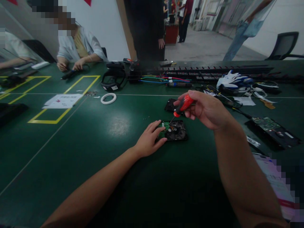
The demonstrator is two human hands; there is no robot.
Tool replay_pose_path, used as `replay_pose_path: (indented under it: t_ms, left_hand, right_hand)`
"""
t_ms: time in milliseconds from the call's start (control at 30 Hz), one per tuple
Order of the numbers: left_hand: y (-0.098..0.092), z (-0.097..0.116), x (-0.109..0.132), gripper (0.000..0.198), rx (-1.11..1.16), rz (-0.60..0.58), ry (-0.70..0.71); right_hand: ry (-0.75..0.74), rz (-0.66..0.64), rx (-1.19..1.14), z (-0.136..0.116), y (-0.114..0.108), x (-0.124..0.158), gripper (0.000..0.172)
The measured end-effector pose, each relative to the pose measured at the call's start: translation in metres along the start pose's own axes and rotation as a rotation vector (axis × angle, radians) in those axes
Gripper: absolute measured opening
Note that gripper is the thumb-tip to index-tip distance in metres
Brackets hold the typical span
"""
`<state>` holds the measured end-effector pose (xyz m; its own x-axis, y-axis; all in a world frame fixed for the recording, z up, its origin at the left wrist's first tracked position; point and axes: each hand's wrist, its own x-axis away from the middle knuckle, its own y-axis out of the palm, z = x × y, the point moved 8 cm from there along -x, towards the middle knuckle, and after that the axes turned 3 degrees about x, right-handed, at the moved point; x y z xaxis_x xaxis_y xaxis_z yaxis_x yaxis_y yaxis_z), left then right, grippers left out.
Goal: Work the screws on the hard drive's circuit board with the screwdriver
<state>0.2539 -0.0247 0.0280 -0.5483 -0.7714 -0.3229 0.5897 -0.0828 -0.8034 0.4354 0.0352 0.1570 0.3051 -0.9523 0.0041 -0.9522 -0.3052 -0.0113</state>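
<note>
A hard drive (179, 131) lies flat on the green table, its green circuit board at the left end. My left hand (149, 139) holds that end, thumb along the near edge and fingers reaching over the board and the far edge; they hide part of it. In my right hand (204, 109) is a red and black screwdriver (184, 104), tilted, its shaft pointing down to the drive beside the board. Whether the tip sits in a screw is too small to tell. Behind the screwdriver lies a second black drive (170, 105), partly hidden. Tiny screws (145, 118) lie left of it.
A white tape roll (108, 98) and paper sheets (62, 100) lie to the left. Cables (163, 79), gloves (234, 80) and black strips line the back. At right are another drive (273, 129) and a printed sheet (273, 177). Another person (79, 47) works across the table.
</note>
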Motion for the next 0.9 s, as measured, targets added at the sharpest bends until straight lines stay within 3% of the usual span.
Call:
replay_pose_path:
  t_ms: [400,667,900]
  left_hand:
    - [0.0,-0.001,0.0,0.052,0.008,0.0,0.0]
    - [0.001,-0.001,0.0,0.052,0.0,-0.003,-0.002]
    - [0.001,0.0,0.0,0.052,-0.005,-0.01,-0.008]
  right_hand:
    - [0.032,-0.076,-0.07,0.0,0.005,0.004,0.034]
    - [-0.069,0.082,0.116,-0.006,-0.012,0.001,0.027]
    - [-0.046,-0.027,0.093,-0.005,0.003,0.005,0.029]
